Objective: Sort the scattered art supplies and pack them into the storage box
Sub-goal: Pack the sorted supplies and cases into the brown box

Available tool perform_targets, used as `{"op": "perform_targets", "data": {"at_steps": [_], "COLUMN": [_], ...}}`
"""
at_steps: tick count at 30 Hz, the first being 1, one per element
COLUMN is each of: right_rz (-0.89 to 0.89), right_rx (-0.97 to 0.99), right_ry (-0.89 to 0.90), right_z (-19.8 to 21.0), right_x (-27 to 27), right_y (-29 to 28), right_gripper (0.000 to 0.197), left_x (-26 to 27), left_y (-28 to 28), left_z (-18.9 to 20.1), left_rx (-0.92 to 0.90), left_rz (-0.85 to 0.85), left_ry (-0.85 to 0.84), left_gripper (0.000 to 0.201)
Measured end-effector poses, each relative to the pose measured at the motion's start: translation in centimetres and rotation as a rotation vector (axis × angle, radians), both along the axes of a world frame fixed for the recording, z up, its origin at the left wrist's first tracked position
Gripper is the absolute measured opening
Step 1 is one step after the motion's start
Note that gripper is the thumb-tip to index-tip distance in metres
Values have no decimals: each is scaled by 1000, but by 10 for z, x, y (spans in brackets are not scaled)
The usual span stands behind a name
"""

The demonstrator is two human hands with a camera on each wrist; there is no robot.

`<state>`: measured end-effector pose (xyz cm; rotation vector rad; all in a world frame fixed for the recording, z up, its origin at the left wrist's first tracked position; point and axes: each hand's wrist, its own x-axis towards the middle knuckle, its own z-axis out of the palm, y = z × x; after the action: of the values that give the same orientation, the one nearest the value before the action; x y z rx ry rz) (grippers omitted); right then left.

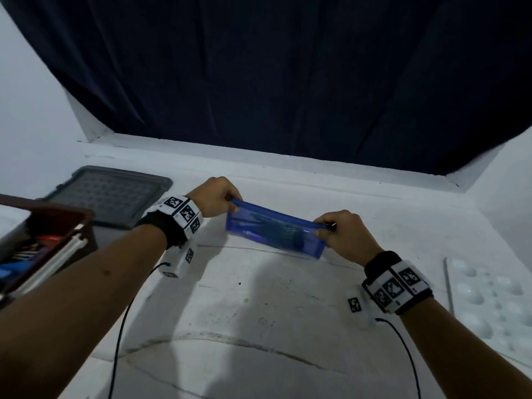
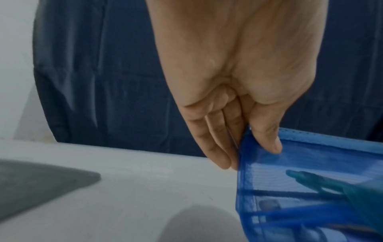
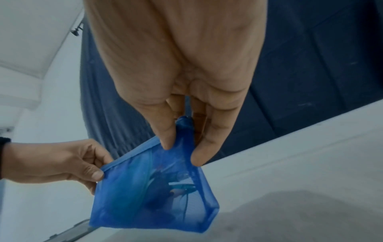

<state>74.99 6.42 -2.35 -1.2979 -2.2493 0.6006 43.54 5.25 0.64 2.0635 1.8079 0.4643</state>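
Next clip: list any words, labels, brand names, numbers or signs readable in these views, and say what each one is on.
No readable text in any view.
Left wrist band: black-and-white square marker codes only, no letters or numbers.
Right wrist band: the same kind of marker codes; tiny marks beside them are too small to read.
Blue mesh pouch, held by left hand and right hand: no label visible; printing on the items inside is blurred.

We see the pouch point(image 1: 273, 231) held above the middle of the bench point(image 1: 259, 312), our left hand point(image 1: 214, 197) at its left end, our right hand point(image 1: 342, 234) at its right. The storage box point(image 1: 43, 243) sits far left, a lid point(image 1: 112, 194) behind it, a palette point(image 1: 489, 298) far right.
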Motion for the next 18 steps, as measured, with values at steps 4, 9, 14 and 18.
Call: {"op": "perform_targets", "data": {"at_steps": [4, 9, 14, 18], "right_rz": [82, 159, 213, 260], "right_rx": [25, 67, 107, 170], "right_ry": [8, 81, 159, 219], "right_z": [28, 61, 83, 95], "right_x": [-55, -134, -216, -291], "right_y": [-3, -20, -55, -102], "right_gripper": [17, 9, 8, 9], "left_x": [-43, -116, -204, -283], "left_y": [-19, -58, -114, -166], "left_z": [41, 83, 97, 95], "left_rx": [52, 124, 117, 108], "left_rz": [63, 156, 208, 220], "left_ry": [105, 185, 114, 13], "left_gripper": [15, 17, 8, 9]}}
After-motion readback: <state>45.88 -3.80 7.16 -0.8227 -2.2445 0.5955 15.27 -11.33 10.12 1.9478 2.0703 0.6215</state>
